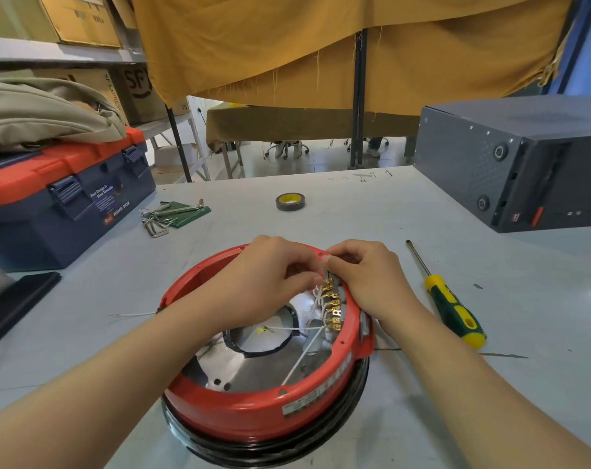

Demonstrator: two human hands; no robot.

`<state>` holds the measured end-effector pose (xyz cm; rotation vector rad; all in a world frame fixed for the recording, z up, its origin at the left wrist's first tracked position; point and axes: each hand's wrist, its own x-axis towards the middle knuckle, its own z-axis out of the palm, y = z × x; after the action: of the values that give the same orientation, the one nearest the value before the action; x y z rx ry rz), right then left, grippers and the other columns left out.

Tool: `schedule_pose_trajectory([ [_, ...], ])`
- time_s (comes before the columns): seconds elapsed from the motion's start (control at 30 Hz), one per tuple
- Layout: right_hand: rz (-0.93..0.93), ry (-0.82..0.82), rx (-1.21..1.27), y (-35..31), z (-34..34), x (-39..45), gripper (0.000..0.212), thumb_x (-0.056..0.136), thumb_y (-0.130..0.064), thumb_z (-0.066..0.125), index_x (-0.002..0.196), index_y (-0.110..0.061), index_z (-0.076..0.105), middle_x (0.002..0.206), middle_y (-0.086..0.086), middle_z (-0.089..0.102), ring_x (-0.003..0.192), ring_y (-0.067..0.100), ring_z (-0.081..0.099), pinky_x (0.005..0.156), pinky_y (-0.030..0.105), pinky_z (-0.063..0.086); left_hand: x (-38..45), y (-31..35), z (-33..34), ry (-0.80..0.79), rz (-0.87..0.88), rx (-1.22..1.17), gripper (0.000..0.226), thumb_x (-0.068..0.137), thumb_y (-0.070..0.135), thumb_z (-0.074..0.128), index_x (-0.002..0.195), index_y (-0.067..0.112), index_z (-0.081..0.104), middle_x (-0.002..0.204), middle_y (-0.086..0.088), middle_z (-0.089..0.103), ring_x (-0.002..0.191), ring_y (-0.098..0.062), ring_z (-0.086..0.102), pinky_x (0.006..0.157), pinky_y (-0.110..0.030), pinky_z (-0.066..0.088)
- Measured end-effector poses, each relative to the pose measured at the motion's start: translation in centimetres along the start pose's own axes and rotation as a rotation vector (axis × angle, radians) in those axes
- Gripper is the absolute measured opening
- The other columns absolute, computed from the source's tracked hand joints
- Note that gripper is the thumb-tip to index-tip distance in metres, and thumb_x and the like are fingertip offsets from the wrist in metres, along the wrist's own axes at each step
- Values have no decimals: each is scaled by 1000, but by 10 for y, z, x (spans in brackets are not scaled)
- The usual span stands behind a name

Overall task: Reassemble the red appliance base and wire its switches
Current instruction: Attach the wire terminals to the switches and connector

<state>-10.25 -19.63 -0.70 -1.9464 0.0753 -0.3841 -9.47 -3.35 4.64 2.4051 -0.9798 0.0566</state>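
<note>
A pale grey worktable carries everything. At its right rear sits a dark grey metal equipment case, boxy and matt; at the left stands a navy plastic toolbox with an orange lid and a beige cloth bundle on top.

In the near centre, the red appliance base rests upside down, a round glossy plastic shell on a black ring, its shiny metal interior open to view.

Both forearms reach in from the near edge and meet over the far right rim. The left hand arches above the opening, fingers curled, pinching thin white wire. The right hand bends at the wrist, fingertips curled and pinching at the top of a row of brass spade terminals inside the rim.

A yellow-and-green screwdriver lies just right of the base. Steel hex keys rest on a green pouch, and a roll of black tape lies farther back.
</note>
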Motion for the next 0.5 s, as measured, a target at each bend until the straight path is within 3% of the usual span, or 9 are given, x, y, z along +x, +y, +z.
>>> schedule_pose_trajectory([
  [0.13,-4,-3,3,0,1,1,9,86,-21,65,88,-18,74,81,-6,71,76,2,63,60,4,43,-1,-3,5,41,-18,-89,4,84,15,69,83,18,73,79,11,71,76,6,63,71,-6,45],
  [0.33,-3,-11,1,1,0,1,8,86,-22,66,88,-20,73,82,-6,71,76,2,63,60,5,44,-4,-15,4,91,-65,-109,14,86,18,66,96,26,74,86,11,72,80,2,64,76,-16,49],
  [0.5,0,-15,-7,1,0,1,11,87,-24,65,93,-19,73,86,-4,71,80,6,64,66,12,47,-4,-16,4,64,-74,-88,14,87,19,64,92,28,74,89,20,68,87,6,61,79,-7,44],
])
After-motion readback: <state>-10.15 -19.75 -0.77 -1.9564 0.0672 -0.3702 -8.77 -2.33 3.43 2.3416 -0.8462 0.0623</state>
